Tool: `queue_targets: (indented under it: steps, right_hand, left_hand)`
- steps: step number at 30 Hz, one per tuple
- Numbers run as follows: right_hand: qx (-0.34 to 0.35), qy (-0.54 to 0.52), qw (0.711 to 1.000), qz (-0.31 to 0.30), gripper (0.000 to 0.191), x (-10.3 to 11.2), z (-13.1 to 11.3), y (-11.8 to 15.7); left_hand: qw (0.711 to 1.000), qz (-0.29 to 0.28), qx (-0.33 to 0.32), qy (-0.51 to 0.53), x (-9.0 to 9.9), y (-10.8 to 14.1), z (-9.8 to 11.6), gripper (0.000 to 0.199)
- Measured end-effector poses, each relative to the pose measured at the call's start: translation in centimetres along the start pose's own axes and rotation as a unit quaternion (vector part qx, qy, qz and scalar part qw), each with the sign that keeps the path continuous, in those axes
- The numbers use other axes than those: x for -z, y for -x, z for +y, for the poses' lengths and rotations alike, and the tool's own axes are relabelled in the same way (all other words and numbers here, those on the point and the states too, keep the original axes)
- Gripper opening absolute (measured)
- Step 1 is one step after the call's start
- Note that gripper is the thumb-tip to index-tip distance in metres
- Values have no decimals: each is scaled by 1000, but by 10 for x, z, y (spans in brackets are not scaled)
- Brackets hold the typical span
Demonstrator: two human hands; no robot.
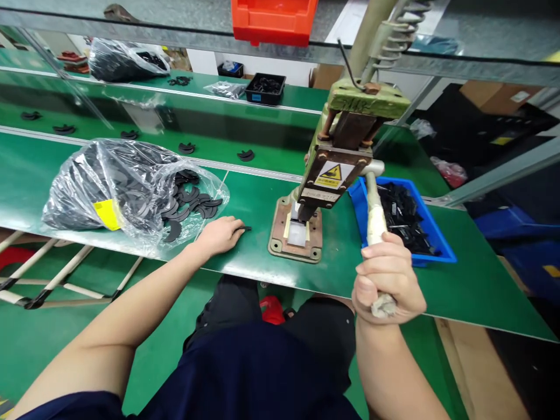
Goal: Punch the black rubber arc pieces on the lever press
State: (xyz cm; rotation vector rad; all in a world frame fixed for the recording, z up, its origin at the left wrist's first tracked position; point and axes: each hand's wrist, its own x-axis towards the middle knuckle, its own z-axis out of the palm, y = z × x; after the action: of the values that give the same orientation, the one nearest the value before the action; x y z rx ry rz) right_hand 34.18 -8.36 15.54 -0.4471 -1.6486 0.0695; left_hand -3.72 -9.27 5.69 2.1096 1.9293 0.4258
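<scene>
My left hand (222, 234) rests low over the green table, fingers pinched on a small black part (245, 228). To its left lies a clear plastic bag (114, 186) spilling curved black pieces (188, 201) at its open end. My right hand (389, 280) is wrapped round the pale taped lever (375, 216) of a hand press (339, 157). Under the press head, a light block (297, 233) sits on the metal base plate (277, 236), right of my left hand. The press head hides part of the block.
A blue bin (441, 242) of black parts stands right of the press. Several black pieces (245, 155) sit spaced along the green strip behind the table. Farther back are a black tray (266, 99) and another bag (126, 60). An orange-red bin (275, 20) hangs overhead.
</scene>
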Motion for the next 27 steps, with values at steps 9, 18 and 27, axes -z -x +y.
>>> queue_targets:
  steps: [9, 18, 27]
  right_hand:
    - [2, -14, 1000, 0, 19, 0, 0, 2]
    - [-6, -9, 1000, -4, 20, 1, 0, 4]
    - [-5, 1, 1000, -10, 21, 2, 0, 5]
  left_hand:
    - [925, -18, 103, 366, -7, -35, 38, 38]
    - [824, -89, 136, 543, -16, -87, 98, 46]
    - [835, -140, 146, 511, -25, -110, 114, 48]
